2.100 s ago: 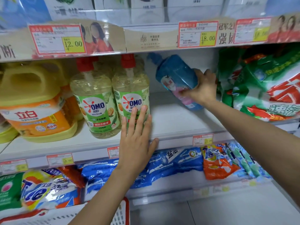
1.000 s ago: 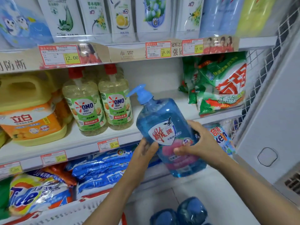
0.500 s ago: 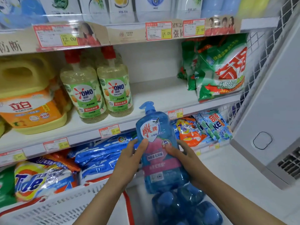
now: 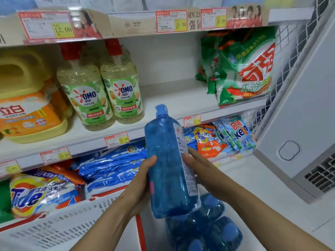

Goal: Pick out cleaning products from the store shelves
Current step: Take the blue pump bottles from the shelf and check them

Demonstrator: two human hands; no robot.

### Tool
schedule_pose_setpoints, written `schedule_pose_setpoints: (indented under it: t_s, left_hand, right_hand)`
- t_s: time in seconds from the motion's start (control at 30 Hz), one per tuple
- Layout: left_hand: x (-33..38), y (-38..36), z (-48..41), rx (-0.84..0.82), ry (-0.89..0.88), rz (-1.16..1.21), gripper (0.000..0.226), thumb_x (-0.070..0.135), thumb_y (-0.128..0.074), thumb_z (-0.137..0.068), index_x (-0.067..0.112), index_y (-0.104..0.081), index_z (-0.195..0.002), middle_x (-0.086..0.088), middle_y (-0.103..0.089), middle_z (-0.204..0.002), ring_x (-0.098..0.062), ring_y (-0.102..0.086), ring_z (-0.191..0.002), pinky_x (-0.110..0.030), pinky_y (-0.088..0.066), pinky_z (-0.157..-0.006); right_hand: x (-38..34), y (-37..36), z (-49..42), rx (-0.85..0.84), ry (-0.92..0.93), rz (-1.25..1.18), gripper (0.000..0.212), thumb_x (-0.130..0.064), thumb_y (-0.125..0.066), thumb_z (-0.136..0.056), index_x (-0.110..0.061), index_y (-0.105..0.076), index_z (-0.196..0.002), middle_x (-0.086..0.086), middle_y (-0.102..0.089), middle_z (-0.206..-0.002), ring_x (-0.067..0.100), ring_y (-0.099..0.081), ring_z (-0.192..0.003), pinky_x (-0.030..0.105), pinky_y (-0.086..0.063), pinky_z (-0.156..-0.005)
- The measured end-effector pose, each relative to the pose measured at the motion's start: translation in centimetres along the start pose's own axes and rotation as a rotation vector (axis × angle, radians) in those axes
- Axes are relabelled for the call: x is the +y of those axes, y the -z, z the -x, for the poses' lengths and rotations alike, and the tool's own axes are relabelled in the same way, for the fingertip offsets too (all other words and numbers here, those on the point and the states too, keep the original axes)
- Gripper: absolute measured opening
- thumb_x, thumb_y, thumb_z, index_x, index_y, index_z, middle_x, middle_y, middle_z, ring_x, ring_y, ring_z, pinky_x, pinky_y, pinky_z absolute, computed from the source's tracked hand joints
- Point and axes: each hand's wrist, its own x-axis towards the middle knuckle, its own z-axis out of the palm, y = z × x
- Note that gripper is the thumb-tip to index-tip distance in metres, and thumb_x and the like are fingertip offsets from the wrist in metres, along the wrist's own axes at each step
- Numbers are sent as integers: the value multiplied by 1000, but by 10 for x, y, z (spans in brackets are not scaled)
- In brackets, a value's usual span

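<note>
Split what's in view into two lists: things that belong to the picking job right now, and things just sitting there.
In the job: blue bottle, held by the left hand and right hand; other blue bottles below it; white basket, probably.

Just sitting: two OMO bottles, yellow jug, green bags, Tide bag, white cabinet.

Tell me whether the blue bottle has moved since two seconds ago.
Yes. The blue bottle left the middle shelf beside the OMO bottles; left hand and right hand now hold it lower, in front of that shelf's edge.
</note>
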Motion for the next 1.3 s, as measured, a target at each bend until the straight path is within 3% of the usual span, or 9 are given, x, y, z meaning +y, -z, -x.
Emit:
schedule_pose_setpoints:
  t_s: [0.17,0.4,0.5,0.6,0.77,0.87,1.0,1.13,1.3]
  left_hand:
    - [6,1,5,33,-45,-475,51,82,-52,-73,47,-70,-104,11,-73,-110,-12,-70,-100,-27,-56,-81]
    - [-4,-17,0,207,-92,-533,56,40,-84,-62,22,-61,-110,11,-76,-92,-7,-72,-81,-17,-54,-60]
    - [-6,-28,3,392,-175,-880,53,64,-77,-57,34,-57,-96,20,-70,-85,6,-66,-73,-13,-49,-60]
    - [-5,-34,12,393,-271,-1203,66,85,-60,-45,51,-45,-99,33,-58,-79,15,-56,-69,-8,-40,-58]
    - [17,-16,10,193,-382,-817,42,61,-62,-75,41,-64,-112,14,-74,-100,-1,-69,-93,-28,-55,-87]
    - [13,-19,5,97,-70,-578,54,64,-65,-73,27,-66,-112,2,-73,-112,-10,-67,-103,-33,-51,-99]
    - [4,-24,0,16,102,-291,36,45,-75,-73,18,-77,-96,-7,-75,-103,-19,-72,-93,-35,-59,-82]
    - [9,-20,0,182,-24,-370,64,47,-83,-56,11,-68,-107,-9,-75,-104,-26,-71,-96,-41,-56,-90]
    - [25,-21,6,408,-137,-713,85,80,-73,-46,16,-65,-101,-7,-72,-99,-25,-70,-89,-46,-57,-85]
  right_hand:
    - [-2,2,0,246,95,-83,54,-52,-81,-71,-32,-63,-118,4,-76,-100,19,-75,-84,26,-58,-65]
    - [-10,-4,1,292,121,208,83,-78,-68,-63,-40,-39,-131,-12,-62,-113,5,-67,-94,31,-59,-80]
    - [-10,-19,-3,403,192,299,93,-82,-70,-51,-44,-30,-126,-11,-49,-123,7,-56,-112,30,-51,-92]
    - [-4,-19,-7,415,196,70,87,-48,-87,-64,-26,-31,-127,0,-55,-122,12,-66,-103,28,-57,-82]
    - [-11,10,-16,304,131,-411,70,-39,-80,-76,-12,-48,-132,27,-60,-127,36,-69,-101,51,-57,-84]
    - [-12,16,-15,138,100,-545,54,-58,-61,-84,-17,-69,-119,17,-69,-119,33,-70,-104,44,-59,-79]
    - [-14,17,-14,136,25,-470,52,-69,-49,-87,-28,-79,-100,8,-75,-106,25,-74,-95,36,-60,-72]
    - [-29,27,-13,124,76,-144,70,-80,-46,-79,-34,-58,-131,-4,-69,-124,18,-65,-116,43,-53,-95]
    - [-20,6,-11,88,80,-3,75,-55,-76,-67,-28,-49,-132,-7,-72,-111,8,-72,-94,22,-58,-69]
